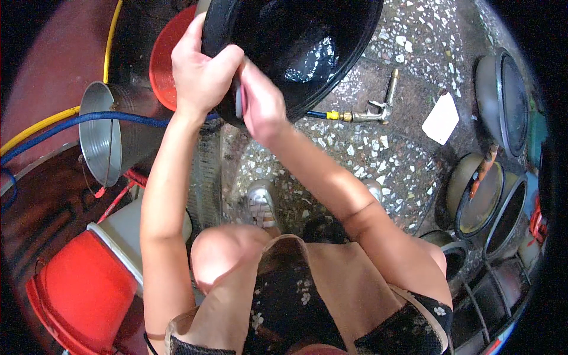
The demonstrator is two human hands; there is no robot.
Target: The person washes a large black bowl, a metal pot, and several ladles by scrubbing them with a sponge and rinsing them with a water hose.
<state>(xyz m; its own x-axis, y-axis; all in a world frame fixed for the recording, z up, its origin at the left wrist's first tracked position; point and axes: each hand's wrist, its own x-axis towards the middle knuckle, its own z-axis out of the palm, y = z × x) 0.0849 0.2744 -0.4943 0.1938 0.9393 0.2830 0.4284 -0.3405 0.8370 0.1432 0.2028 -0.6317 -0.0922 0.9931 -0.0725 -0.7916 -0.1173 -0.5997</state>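
Note:
A large glossy black basin [306, 57] is tilted up before me at the top of the view, wet or shiny inside. My left hand [202, 73] grips its near left side, thumb towards my right hand. My right hand [264, 100] is curled close beside it against the basin's near wall. Under the right palm shows a small flat pink and pale grey object [239, 101]; its kind is unclear, and the fingers partly hide it. Behind the basin sits a red plastic basin [164, 66], partly covered by my left hand.
A blue hose [120, 116] ends in a metal spray gun [377, 113] on the speckled floor. Left are a metal pail [100, 133] on its side, a yellow hose [40, 126] and a red bucket [84, 288]. Right stand grey tubs [488, 97], a white flat piece [441, 119] and a dark crate [483, 306].

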